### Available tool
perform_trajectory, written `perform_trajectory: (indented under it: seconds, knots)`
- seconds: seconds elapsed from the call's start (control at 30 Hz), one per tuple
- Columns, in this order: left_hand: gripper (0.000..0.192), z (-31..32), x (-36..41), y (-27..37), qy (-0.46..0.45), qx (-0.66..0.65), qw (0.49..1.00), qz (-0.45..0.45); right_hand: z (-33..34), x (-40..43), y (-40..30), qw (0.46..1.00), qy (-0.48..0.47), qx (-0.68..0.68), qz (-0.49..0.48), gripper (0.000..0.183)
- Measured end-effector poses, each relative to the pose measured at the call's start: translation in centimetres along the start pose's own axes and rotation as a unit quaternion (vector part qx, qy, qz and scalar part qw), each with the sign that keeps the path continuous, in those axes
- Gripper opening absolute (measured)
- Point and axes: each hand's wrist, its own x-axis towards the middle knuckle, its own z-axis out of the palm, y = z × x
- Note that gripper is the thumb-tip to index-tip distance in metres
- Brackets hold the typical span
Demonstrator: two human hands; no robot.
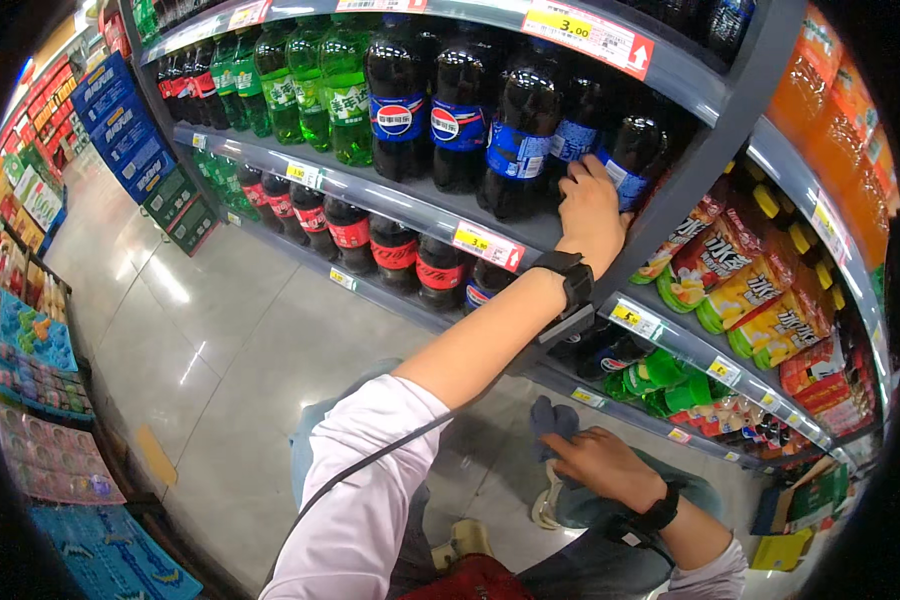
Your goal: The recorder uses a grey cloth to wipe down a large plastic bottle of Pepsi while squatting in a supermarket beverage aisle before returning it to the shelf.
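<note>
My left hand (594,208) reaches into the middle shelf, its fingers against the left side of the rightmost Pepsi cola bottle (633,161) and its thumb low on the front. That bottle leans beside the shelf's upright post; its base is hidden. Left of it stand further dark cola bottles with blue labels, among them one Pepsi bottle (521,142) turned to show its barcode. Low by my knee, my right hand (604,463) holds a bunched dark grey cloth (553,420). Both wrists wear black straps.
Green soda bottles (349,97) stand left on the same shelf, red-labelled colas (395,251) below. A grey post (679,195) divides this bay from iced-tea packs (720,262). Stacked blue cartons (120,124) stand on the floor left. A black cable (360,465) crosses my left sleeve.
</note>
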Motion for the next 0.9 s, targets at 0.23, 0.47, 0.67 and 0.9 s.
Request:
perform_trajectory:
  seconds: [0.23, 0.47, 0.67, 0.9]
  knots:
    - [0.061, 1.3, 1.1, -2.4, -0.111, 0.068, 0.990, -0.050, 0.3, 0.1, -0.2, 0.999, 0.027, -0.018, -0.035, 0.034]
    - [0.063, 3.4, 1.7, -3.1, -0.028, 0.090, 0.996, -0.007, -0.1, -0.3, -0.2, 1.000, 0.005, -0.020, -0.022, 0.031]
    - [0.047, 2.8, 2.7, -2.2, -0.043, 0.144, 0.988, 0.020, 0.1, -0.7, 0.0, 1.000, 0.009, -0.022, -0.021, 0.031]
    - [0.029, 5.5, 4.2, -2.8, -0.018, 0.087, 0.996, -0.028, -0.3, -1.4, -0.1, 1.000, -0.004, -0.009, -0.009, 0.036]
